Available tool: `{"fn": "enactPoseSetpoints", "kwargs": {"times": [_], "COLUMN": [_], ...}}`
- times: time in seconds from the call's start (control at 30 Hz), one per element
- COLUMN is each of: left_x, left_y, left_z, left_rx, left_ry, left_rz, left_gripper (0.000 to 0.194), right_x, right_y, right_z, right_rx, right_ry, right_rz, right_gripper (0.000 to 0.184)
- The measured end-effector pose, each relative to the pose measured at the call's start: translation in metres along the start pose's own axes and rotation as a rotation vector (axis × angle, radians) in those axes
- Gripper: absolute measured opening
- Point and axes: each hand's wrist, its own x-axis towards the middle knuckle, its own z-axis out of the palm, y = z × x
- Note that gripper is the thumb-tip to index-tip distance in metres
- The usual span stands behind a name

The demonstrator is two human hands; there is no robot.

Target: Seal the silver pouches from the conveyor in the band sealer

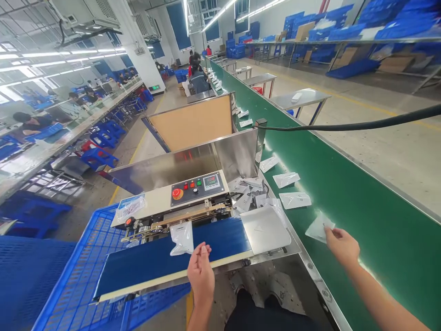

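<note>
My right hand reaches over the green conveyor belt, thumb and fingers pinched on the edge of a small clear plastic bag with white content. My left hand hovers over the front edge of the blue belt of a band sealing machine. Its fingers are curled together, with nothing visible in them. Just beside those fingertips, another plastic bag hangs with its top edge in the sealer's band. I cannot tell whether the left fingertips touch that bag's corner.
More bags lie along the green belt's near side. A pile of bags sits behind the metal plate. A blue crate stands at the sealer's left end. A black cable crosses above the conveyor. Co-workers sit farther off.
</note>
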Motion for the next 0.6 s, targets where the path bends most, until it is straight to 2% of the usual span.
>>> {"fn": "enactPoseSetpoints", "kwargs": {"times": [0.1,0.2,0.27,0.33,0.4,0.5,0.6], "left_x": [-0.019,-0.035,-0.042,-0.044,-0.042,-0.036,-0.029], "left_y": [0.011,0.030,0.042,0.050,0.052,0.046,0.035], "left_z": [0.034,0.072,0.094,0.108,0.113,0.104,0.092], "left_rx": [0.097,0.167,0.144,0.087,0.051,0.063,0.061], "left_ry": [-0.240,-0.497,-0.612,-0.659,-0.638,-0.583,-0.604], "left_rz": [0.101,0.256,0.293,0.262,0.211,0.164,0.149], "left_gripper": [0.056,0.047,0.046,0.045,0.045,0.049,0.044], "right_x": [-0.033,-0.085,-0.120,-0.150,-0.168,-0.179,-0.180], "right_y": [-0.053,-0.104,-0.132,-0.153,-0.165,-0.170,-0.168], "right_z": [-0.019,-0.035,-0.039,-0.039,-0.037,-0.031,-0.023], "right_rx": [0.167,0.266,0.299,0.352,0.463,0.616,0.558], "right_ry": [-0.054,-0.114,-0.262,-0.453,-0.613,-0.748,-0.826], "right_rz": [-0.067,-0.281,-0.376,-0.418,-0.399,-0.312,-0.351], "right_gripper": [0.052,0.057,0.054,0.053,0.055,0.062,0.052]}}
